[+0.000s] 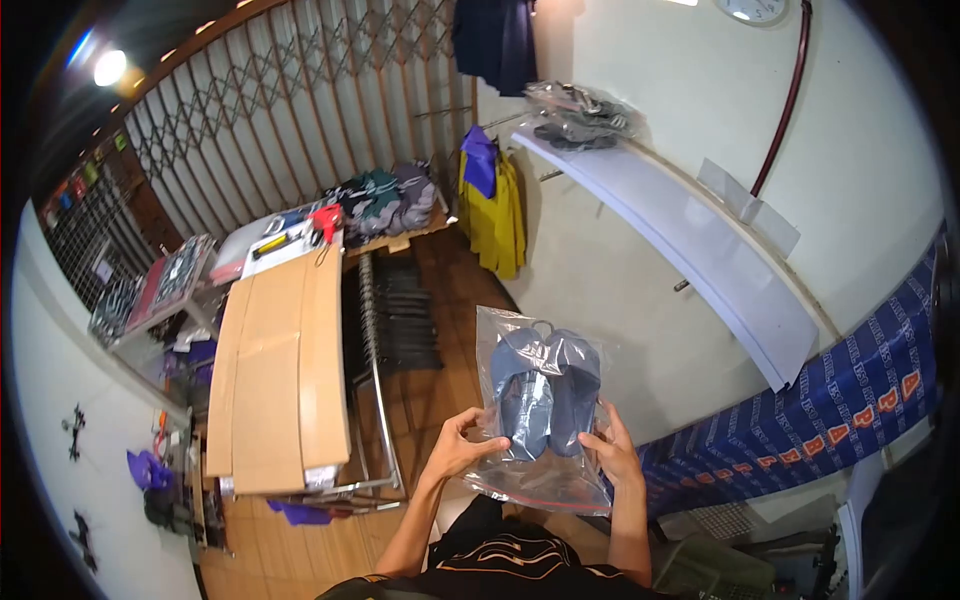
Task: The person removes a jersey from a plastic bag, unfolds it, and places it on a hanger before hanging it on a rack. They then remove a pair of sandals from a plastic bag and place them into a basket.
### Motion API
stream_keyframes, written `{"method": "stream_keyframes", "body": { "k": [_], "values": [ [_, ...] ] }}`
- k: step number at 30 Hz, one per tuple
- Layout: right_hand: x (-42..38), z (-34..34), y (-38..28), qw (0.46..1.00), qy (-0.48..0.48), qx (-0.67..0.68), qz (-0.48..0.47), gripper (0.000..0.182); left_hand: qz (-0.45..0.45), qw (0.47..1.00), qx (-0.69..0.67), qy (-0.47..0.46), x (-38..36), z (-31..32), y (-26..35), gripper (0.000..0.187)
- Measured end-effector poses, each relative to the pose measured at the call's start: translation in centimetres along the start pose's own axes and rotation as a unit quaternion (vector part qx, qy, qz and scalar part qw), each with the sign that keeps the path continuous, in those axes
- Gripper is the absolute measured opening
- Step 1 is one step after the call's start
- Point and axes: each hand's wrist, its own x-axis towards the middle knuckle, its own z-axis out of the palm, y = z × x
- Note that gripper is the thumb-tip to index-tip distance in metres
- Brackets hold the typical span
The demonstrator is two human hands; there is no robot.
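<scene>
A pair of blue-grey slippers (526, 410) sits inside a clear plastic bag (540, 484), held up in front of my body. My left hand (464, 446) grips the bag's left side, its thumb pressed against the heel of one slipper. On the opposite side my right hand (615, 448) pinches the bag, thumb near the other heel. The slippers' toe ends point away from me, and a small hook shows between them at the top. A reddish strip runs along the bag's near edge. Fingers behind the bag are partly hidden.
A cardboard-topped table (270, 370) stands to the left, with a red tape dispenser (326, 222) at its far end beside piled bagged goods (385, 205). A white wall shelf (660, 220) curves along the right, above a blue lettered banner (820, 430). A folding metal gate (300, 100) closes the back.
</scene>
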Motion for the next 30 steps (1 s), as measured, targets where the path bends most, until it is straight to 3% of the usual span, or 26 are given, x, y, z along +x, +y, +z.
{"method": "stream_keyframes", "body": {
  "k": [7,11,18,21,24,28,30],
  "values": [
    [-6.6,7.6,4.2,0.989,-0.117,0.042,0.079,0.095,-0.027,0.99,-0.088,0.104,-15.0,-3.6,-1.3,0.059],
    [-8.5,13.3,6.6,0.973,-0.187,-0.008,0.132,0.093,-0.043,0.98,-0.099,0.168,-22.5,-7.1,-2.6,0.058],
    [-12.4,26.1,12.7,0.95,-0.276,-0.002,0.146,0.091,-0.039,0.949,-0.147,0.276,-35.5,-14.7,-4.5,0.065],
    [-14.9,31.7,15.8,0.954,-0.272,0.006,0.127,0.088,-0.048,0.94,-0.149,0.304,-40.2,-18.7,-5.9,0.067],
    [-16.2,35.6,19.8,0.95,-0.255,0.009,0.182,0.084,-0.058,0.932,-0.146,0.327,-44.0,-22.3,-7.2,0.066],
    [-17.0,39.9,22.7,0.946,-0.236,0.009,0.224,0.073,-0.046,0.923,-0.145,0.354,-45.8,-26.6,-8.9,0.07],
    [-17.0,41.6,24.1,0.957,-0.217,-0.008,0.192,0.067,-0.026,0.924,-0.135,0.356,-46.1,-27.9,-9.6,0.077]
  ]
}}
